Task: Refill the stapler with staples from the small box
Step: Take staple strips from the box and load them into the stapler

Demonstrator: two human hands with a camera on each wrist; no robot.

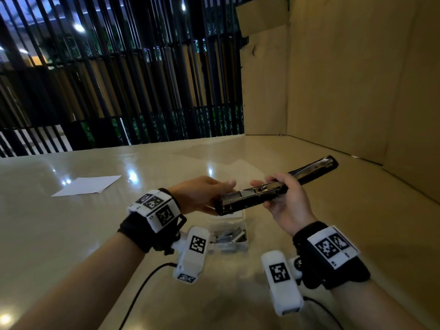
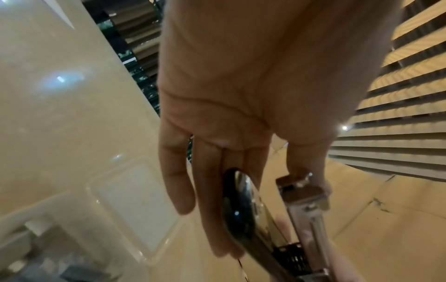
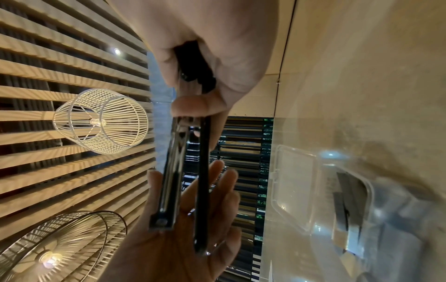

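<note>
Nearest, at six o'clock below the hands, the small clear plastic box [image 1: 232, 231] sits open on the glossy beige table [image 1: 71, 234], grey staple strips [image 1: 228, 236] inside, so the supply appears ready. Just above it both hands hold the long black-and-chrome stapler [image 1: 273, 186] in the air, swung open, its top arm reaching to one o'clock and its metal channel facing up. I cannot tell whether a strip is already loaded; loading and closing seem left. The right hand [image 1: 289, 201] curls around the stapler's middle, thumb on top. The left hand [image 1: 202, 195] supports the near end with straight fingers underneath. Farther, at ten o'clock, lies a white paper sheet [image 1: 87, 185].
</note>
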